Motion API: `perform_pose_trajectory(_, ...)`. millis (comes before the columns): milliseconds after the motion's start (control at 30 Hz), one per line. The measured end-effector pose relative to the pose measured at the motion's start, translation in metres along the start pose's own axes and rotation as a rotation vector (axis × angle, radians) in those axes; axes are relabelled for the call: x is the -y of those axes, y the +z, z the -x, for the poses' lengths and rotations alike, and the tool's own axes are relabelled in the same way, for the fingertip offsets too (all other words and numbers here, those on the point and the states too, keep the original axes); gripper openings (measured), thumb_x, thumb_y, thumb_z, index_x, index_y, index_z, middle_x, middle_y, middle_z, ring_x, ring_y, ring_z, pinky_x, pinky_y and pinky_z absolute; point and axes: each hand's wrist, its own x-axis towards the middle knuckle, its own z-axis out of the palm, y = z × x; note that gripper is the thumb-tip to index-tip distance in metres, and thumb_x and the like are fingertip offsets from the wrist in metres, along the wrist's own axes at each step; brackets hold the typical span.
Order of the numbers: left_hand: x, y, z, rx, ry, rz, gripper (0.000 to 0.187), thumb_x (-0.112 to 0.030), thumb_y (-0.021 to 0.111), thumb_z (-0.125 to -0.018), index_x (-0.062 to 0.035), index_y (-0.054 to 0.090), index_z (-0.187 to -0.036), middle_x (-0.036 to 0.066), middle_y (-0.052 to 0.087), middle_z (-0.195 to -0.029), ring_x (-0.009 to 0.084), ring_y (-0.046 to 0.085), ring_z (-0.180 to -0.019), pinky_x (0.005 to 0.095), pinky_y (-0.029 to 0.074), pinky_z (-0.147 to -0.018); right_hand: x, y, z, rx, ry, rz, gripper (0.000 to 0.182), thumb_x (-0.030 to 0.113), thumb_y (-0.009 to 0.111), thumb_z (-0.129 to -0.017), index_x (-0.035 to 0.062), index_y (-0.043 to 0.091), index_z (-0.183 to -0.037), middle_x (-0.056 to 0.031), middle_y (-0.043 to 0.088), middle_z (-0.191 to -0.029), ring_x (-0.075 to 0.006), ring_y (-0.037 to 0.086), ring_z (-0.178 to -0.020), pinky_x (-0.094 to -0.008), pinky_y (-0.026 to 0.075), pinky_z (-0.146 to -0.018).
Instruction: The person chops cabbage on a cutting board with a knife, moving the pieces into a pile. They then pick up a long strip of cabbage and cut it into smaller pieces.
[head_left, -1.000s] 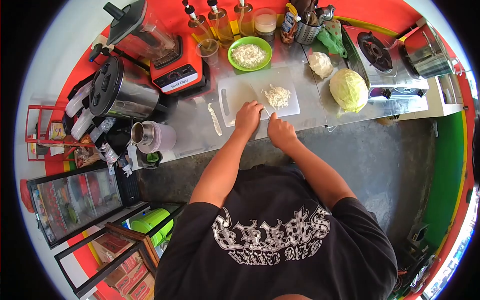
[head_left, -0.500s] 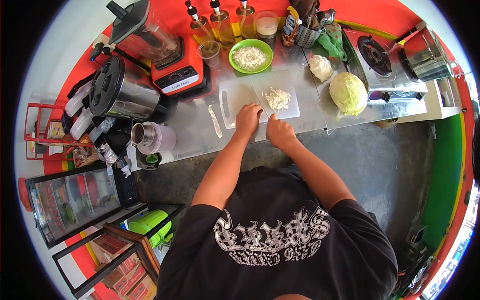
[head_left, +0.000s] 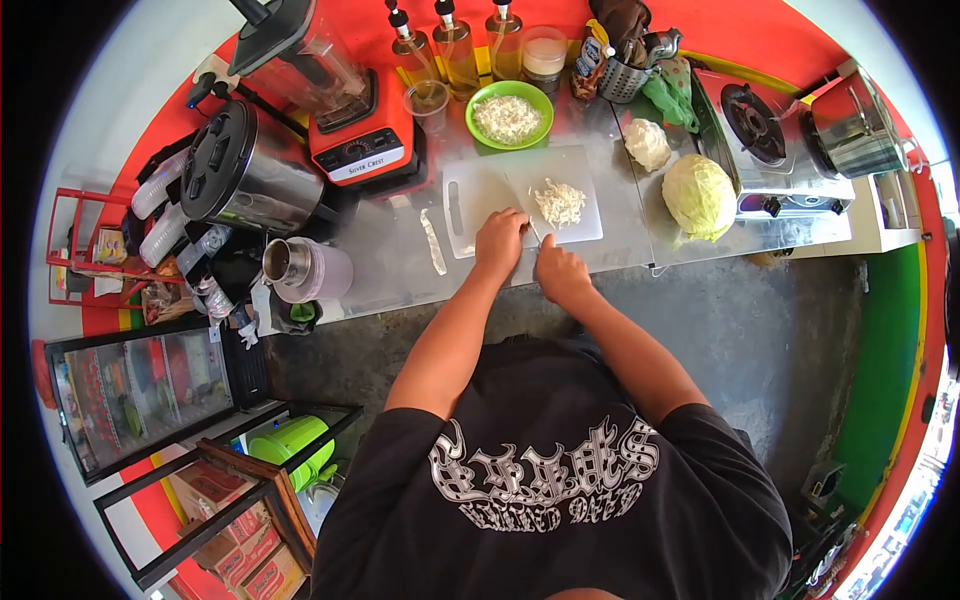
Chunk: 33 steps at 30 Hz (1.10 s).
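On the steel counter lies a white cutting board (head_left: 482, 166) with a heap of chopped white pieces (head_left: 560, 203) on its right half. My right hand (head_left: 563, 272) is closed around the handle of a knife (head_left: 524, 206), whose blade reaches up and left over the board. Just left of the blade, my left hand (head_left: 502, 242) has its fingers curled together at the board's near edge; what they hold, if anything, is hidden. Beyond the board stands a green bowl (head_left: 543, 128) filled with shredded white pieces.
A pale green cabbage (head_left: 698, 197) and a smaller whitish lump (head_left: 647, 145) sit right of the board, before a gas stove (head_left: 790, 193). A long pale strip (head_left: 433, 241) lies to the left. Further left are a metal-necked flask (head_left: 318, 272) and a red blender (head_left: 366, 146).
The whole view has shifted slightly, so the counter items appear a little lower and to the right. Both hands stay beside the knife, with its blade at a slightly different angle.
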Motion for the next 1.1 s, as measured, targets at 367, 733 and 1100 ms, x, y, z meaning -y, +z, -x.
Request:
perform_pose_trajectory(367,0.000,0.004,0.004,-0.056,-0.029,0.025,0.003,-0.008,0.066,-0.084,-0.0055,0.067,-0.087,0.011,0.065,-0.091,0.0347,0.063,-0.092,0.0455,0.051,-0.078,0.001,-0.001,-0.002,0.004,-0.003,-0.005,0.019,0.010,0.052,-0.096,-0.0008,0.045,-0.110,-0.0269,0.072,-0.100,-0.0445,0.071,-0.096,-0.0510,0.058,-0.082)
perform_pose_trajectory(733,0.008,-0.002,0.013,-0.034,0.053,-0.064,0.014,-0.006,0.065,-0.085,-0.0095,0.076,-0.094,0.005,0.068,-0.095,0.0297,0.063,-0.097,0.0425,0.054,-0.082,0.005,-0.012,-0.002,0.014,-0.021,-0.006,0.020,0.010,0.051,-0.096,-0.0012,0.046,-0.112,-0.0279,0.072,-0.100,-0.0440,0.071,-0.097,-0.0517,0.058,-0.082)
perform_pose_trajectory(1100,0.014,-0.005,0.007,-0.036,-0.014,0.034,0.016,-0.006,0.069,-0.082,-0.0119,0.076,-0.095,0.007,0.068,-0.096,0.0315,0.061,-0.098,0.0406,0.052,-0.087,0.006,-0.006,-0.016,-0.037,-0.053,0.015,0.017,0.010,0.048,-0.098,0.0002,0.047,-0.111,-0.0253,0.073,-0.097,-0.0414,0.073,-0.093,-0.0485,0.059,-0.080)
